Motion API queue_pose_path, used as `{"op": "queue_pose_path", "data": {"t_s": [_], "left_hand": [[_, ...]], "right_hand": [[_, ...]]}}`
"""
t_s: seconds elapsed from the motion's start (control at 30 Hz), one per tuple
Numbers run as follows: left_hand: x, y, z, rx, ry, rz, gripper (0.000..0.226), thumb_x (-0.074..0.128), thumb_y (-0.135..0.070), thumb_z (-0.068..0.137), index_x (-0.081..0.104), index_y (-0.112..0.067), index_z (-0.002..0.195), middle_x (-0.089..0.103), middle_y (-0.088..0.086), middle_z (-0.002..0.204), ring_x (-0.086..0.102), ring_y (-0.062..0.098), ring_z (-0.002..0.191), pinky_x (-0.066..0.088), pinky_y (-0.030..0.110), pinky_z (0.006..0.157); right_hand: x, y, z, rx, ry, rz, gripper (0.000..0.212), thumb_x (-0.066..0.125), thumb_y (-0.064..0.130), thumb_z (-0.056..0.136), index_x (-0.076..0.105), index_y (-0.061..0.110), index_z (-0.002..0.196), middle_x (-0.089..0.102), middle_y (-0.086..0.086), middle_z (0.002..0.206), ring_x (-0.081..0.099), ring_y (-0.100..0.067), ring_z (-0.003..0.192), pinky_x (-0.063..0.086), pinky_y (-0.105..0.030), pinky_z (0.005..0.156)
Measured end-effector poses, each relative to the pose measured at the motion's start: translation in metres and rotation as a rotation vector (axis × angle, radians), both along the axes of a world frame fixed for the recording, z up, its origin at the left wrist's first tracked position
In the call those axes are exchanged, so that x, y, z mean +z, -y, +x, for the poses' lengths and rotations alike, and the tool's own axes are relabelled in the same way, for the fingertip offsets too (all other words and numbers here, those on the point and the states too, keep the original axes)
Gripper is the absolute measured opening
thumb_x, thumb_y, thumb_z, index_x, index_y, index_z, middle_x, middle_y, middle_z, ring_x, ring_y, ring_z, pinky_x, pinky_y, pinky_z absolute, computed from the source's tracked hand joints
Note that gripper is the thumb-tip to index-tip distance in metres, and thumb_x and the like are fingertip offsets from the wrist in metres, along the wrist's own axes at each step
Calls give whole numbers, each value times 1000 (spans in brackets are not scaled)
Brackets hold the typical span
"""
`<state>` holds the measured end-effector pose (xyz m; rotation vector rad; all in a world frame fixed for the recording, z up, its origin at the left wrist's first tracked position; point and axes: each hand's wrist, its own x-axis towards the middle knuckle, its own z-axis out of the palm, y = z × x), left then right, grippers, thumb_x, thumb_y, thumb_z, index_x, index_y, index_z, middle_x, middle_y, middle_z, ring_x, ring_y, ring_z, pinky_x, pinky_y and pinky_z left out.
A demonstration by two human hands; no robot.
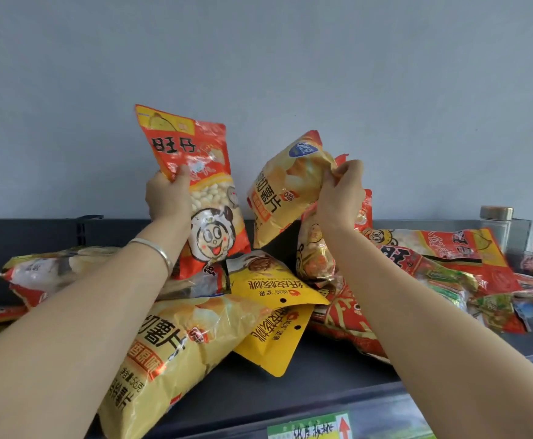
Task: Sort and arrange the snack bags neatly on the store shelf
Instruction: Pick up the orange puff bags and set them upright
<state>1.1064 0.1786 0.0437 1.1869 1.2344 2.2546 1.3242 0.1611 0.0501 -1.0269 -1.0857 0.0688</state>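
Snack bags (347,318) lie in a messy heap on the dark shelf (306,381), and we hold two of them up in our hands.

Our left hand (167,198) grips a red bag (195,172) by its left side, with the thumb on the front. This bag stands almost straight up above the heap. It has a funny face with big eyes and a clear window full of small pale snacks. A silver bracelet (157,251) sits on our left wrist.

Our right hand (341,191) pinches the top corner of a small yellow chip bag (287,191). This bag hangs tilted, up off the heap. The two bags we hold are close together, but we cannot tell if they touch.

Down below, a big yellow chip bag (189,340) lies flat at the front, under our left arm. Two yellow pouches (274,286) with little round holes lie in the middle, one on top of the other. More red bags (449,248) lie on the right side of the heap.

A jar with a metal lid (496,223) stands far to the right, by the grey wall (259,58). A green price tag (309,427) sticks on the front edge of the shelf.
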Motion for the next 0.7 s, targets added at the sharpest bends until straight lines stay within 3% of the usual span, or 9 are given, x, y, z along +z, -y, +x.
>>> {"op": "queue_pose_path", "data": {"t_s": [0.17, 0.23, 0.3, 0.37, 0.43, 0.5, 0.6, 0.7], "left_hand": [[-7, -10, 39, -81, -124, -56, 22, 53, -38, 94, 61, -17, 95, 68, 3, 103, 65, 25, 97, 51, 45, 91], [-7, -13, 54, -81, -171, -45, 28, 52, -35, 95, 55, -15, 114, 64, 4, 116, 61, 26, 109, 48, 41, 94], [-12, -19, 63, -82, -276, -97, 55, 56, -30, 94, 30, -17, 141, 50, 8, 137, 50, 28, 124, 43, 42, 98], [-23, -27, 66, -21, -503, -263, 83, 61, -34, 90, 5, -24, 150, 33, 14, 148, 39, 34, 132, 38, 49, 103], [-30, -32, 62, 83, -633, -454, 87, 60, -45, 87, 2, -28, 151, 16, 17, 153, 26, 41, 137, 31, 56, 107], [-32, -30, 57, 128, -677, -554, 84, 57, -53, 87, 7, -30, 151, -2, 11, 157, 12, 43, 141, 23, 58, 111], [-34, -25, 51, -17, -648, -570, 87, 64, -50, 83, 14, -29, 151, -14, 3, 157, 7, 39, 142, 19, 53, 115], [-33, -20, 45, -201, -609, -554, 86, 75, -24, 78, 26, -26, 149, -18, 1, 156, 8, 31, 145, 21, 46, 116]], "right_hand": [[1, 9, 17, -45, 64, 21, 11, 46, 17, 100, 37, 14, 96, 44, 10, 71, 40, -6, 61, 32, -27, 54], [3, 12, 25, -35, 60, 21, 9, 47, 16, 100, 38, 15, 97, 44, 11, 72, 41, -4, 62, 31, -24, 52], [2, 14, 31, -28, 84, 0, 9, 46, 16, 100, 38, 16, 98, 45, 12, 73, 43, -5, 62, 31, -25, 52], [-3, 10, 34, -27, 149, -58, 9, 46, 18, 99, 37, 18, 99, 48, 10, 75, 47, -11, 64, 32, -28, 51], [-10, 5, 32, 0, 229, -139, 16, 49, 19, 96, 36, 21, 105, 54, 6, 84, 53, -20, 72, 33, -29, 52], [-17, 1, 26, 67, 297, -164, 42, 59, 21, 90, 35, 24, 125, 56, 0, 112, 56, -22, 90, 36, -29, 57], [-24, -10, 15, 96, 467, -183, 92, 68, 20, 86, 6, 31, 152, 29, -10, 152, 56, -24, 107, 48, -32, 65], [-34, -20, 3, -36, 653, -266, 98, 56, 3, 88, -10, 36, 152, -3, -18, 161, 60, -35, 107, 57, -41, 72]]}}
